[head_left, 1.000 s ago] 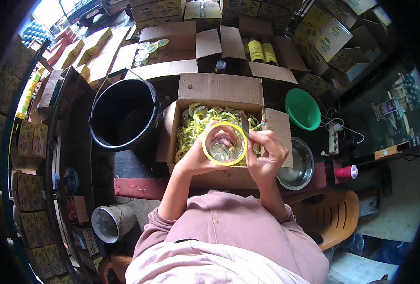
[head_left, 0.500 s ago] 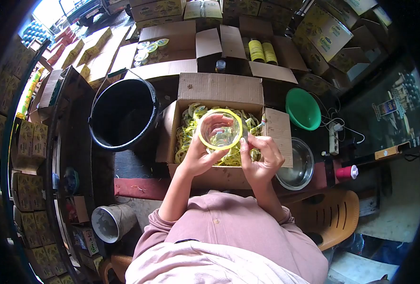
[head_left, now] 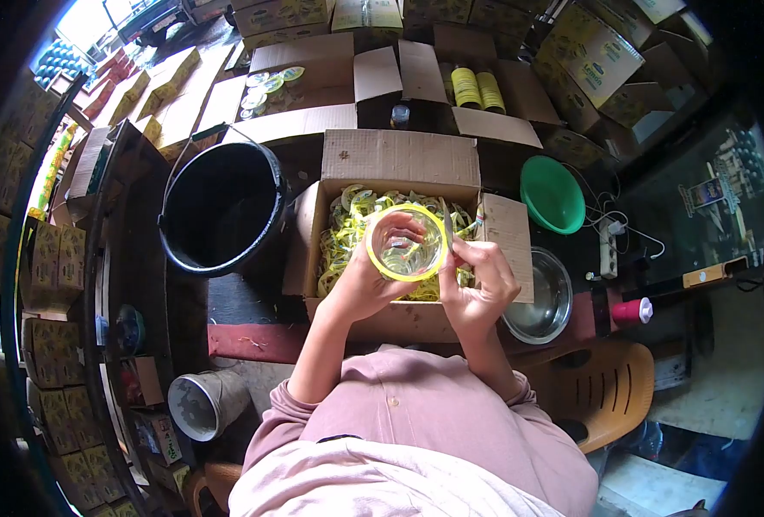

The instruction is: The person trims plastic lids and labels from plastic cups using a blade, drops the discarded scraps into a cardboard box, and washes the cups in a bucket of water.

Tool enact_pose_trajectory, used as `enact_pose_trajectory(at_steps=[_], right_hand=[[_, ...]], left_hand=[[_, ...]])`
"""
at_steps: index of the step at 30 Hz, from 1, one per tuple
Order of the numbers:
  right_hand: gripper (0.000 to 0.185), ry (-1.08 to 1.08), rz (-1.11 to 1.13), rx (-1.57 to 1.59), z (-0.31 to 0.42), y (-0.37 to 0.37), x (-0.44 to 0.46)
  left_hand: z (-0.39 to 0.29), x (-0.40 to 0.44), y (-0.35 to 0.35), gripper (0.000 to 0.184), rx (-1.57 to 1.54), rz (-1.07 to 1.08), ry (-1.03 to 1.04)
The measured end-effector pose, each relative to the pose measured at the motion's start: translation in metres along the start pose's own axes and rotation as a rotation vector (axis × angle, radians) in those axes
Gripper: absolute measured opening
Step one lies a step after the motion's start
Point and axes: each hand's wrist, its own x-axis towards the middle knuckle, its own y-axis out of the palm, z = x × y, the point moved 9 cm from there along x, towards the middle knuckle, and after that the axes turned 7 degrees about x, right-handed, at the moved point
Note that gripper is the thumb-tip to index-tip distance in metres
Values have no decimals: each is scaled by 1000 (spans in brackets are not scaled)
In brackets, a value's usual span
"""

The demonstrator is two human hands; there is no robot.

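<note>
My left hand (head_left: 354, 289) is closed around a clear plastic cup (head_left: 406, 244) with a bright yellow rim, its round mouth tilted up toward me. At the cup's right side, my right hand (head_left: 478, 280) is closed in a pinch on a thin greyish blade (head_left: 447, 222) that points away from me beside the rim. Whether the blade touches the rim I cannot tell. Both hands are over an open cardboard box (head_left: 402, 159) filled with crumpled yellow and clear film strips (head_left: 345, 246).
A black bucket (head_left: 168, 226) stands left of the box. To the right are a green basin (head_left: 552, 195), a clear bowl (head_left: 539, 297), a power strip (head_left: 608, 250) and a pink spool (head_left: 627, 311). Behind, another carton holds yellow-labelled rolls (head_left: 478, 89). A grey pail (head_left: 205, 407) sits lower left.
The cup has shifted slightly right and down in my left hand. The thin blade in my right hand now shows longer, standing up past the rim's right side.
</note>
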Motion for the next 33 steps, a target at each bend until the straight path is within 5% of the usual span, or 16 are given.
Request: enact_pose_trajectory(at_steps=[33], right_hand=[[21,44,34,98,-8,-1,3]], left_hand=[[-4,0,7,63,-134,198,-41]])
